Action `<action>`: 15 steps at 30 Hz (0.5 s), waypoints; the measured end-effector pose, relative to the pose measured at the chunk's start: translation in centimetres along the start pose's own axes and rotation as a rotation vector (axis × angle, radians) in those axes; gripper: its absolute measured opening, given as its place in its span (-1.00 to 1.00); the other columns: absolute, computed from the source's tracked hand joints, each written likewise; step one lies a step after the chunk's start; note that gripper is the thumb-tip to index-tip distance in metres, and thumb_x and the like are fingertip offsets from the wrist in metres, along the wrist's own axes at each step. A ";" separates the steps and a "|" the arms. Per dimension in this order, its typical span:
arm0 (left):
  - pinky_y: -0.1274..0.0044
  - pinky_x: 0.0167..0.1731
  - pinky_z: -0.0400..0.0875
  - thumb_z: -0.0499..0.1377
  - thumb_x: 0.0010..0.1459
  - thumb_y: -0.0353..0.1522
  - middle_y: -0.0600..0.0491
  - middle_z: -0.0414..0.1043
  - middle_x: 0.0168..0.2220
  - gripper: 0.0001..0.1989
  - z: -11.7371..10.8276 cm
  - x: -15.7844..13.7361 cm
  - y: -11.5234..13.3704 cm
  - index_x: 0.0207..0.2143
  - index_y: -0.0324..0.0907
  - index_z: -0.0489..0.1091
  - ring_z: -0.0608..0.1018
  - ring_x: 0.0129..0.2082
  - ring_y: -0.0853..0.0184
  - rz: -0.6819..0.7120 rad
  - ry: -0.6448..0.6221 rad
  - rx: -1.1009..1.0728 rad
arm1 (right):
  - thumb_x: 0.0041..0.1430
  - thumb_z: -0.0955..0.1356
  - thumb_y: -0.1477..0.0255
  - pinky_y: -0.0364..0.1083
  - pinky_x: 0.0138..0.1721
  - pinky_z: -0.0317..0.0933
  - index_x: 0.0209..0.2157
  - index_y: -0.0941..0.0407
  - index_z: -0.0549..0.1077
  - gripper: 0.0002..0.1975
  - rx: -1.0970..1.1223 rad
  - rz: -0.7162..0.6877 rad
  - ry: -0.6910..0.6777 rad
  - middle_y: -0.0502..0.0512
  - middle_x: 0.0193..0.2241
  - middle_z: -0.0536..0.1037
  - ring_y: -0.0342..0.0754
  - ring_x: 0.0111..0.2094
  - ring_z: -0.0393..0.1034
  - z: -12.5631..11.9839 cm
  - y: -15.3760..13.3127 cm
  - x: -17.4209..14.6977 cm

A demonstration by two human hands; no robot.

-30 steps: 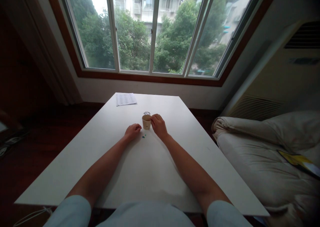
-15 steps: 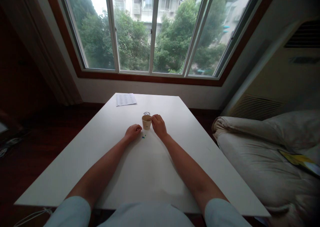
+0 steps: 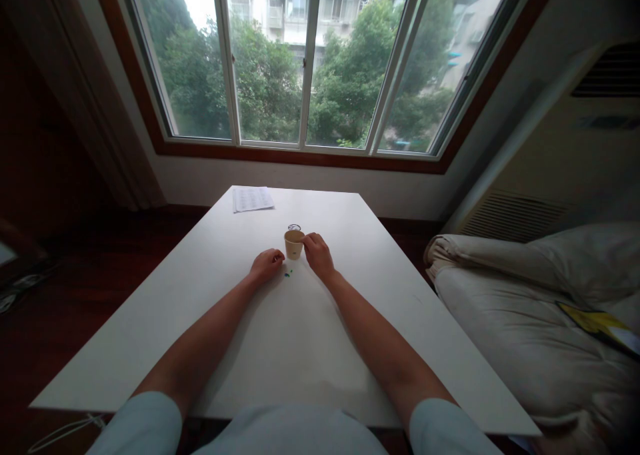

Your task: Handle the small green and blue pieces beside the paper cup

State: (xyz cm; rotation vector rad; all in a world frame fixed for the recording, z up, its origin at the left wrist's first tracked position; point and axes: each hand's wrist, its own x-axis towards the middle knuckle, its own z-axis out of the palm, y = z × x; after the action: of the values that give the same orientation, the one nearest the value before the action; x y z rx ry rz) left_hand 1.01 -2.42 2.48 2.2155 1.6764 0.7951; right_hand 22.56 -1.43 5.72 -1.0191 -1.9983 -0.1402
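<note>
A light brown paper cup (image 3: 293, 247) stands upright near the middle of the white table (image 3: 300, 348). My right hand (image 3: 319, 251) is at the cup's right side, fingertips pinched together at its rim; whether they grip the rim or a small thing is hidden. Left of the cup, my left hand (image 3: 267, 265) rests on the tabletop with its fingers curled, and what they may hold cannot be made out. Just in front of the cup lie a few tiny blue and green pieces (image 3: 288, 274). Behind it sits a small clear round object with a dark outline (image 3: 294, 227).
Printed sheets of paper (image 3: 253, 199) lie at the table's far left corner. Beyond the far edge is a wide window (image 3: 300, 75). A pale padded sofa or bed (image 3: 500, 295) stands to the right, and a white cable (image 3: 65, 433) hangs by the near left corner.
My right hand has dropped slightly at the cup's rim, with its fingertips drawn a little out from over the opening. My left hand, the cup and the tiny pieces keep their places.
</note>
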 end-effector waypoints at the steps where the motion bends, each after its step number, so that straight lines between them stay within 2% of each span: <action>1: 0.53 -0.27 0.30 0.11 0.18 -0.35 0.02 0.53 -0.24 -0.79 0.0 0.0 0.0 -0.23 -0.13 0.54 0.49 -0.27 0.32 0.001 0.000 0.000 | 0.33 0.25 0.56 -0.03 -0.12 0.25 -0.20 0.07 0.50 -0.79 0.010 0.004 0.010 0.14 -0.24 0.46 0.02 -0.16 0.29 0.0 0.0 0.0; 10: 0.53 -0.24 0.31 0.11 0.19 -0.36 0.02 0.53 -0.24 -0.80 0.1 -0.1 0.0 -0.24 -0.13 0.54 0.49 -0.26 0.32 0.013 0.008 0.003 | 0.36 0.22 0.50 -0.03 -0.08 0.23 -0.23 0.07 0.47 -0.80 0.071 0.030 0.085 0.12 -0.23 0.44 0.01 -0.14 0.28 0.1 -0.6 1.0; 15: 0.54 -0.27 0.29 0.11 0.17 -0.39 0.03 0.52 -0.27 -0.81 0.3 0.0 -0.1 -0.25 -0.13 0.53 0.47 -0.29 0.34 0.047 0.019 0.001 | 0.34 0.23 0.51 -0.04 -0.09 0.22 -0.26 0.07 0.46 -0.81 0.068 0.047 0.050 0.11 -0.25 0.43 0.01 -0.15 0.27 1.0 -0.5 1.3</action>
State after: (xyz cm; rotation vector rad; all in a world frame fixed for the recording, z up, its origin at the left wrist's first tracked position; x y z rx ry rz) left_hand 1.11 -2.39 2.22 2.2623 1.6396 0.8297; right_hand 21.18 -0.49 6.16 -1.0084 -1.9193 -0.0710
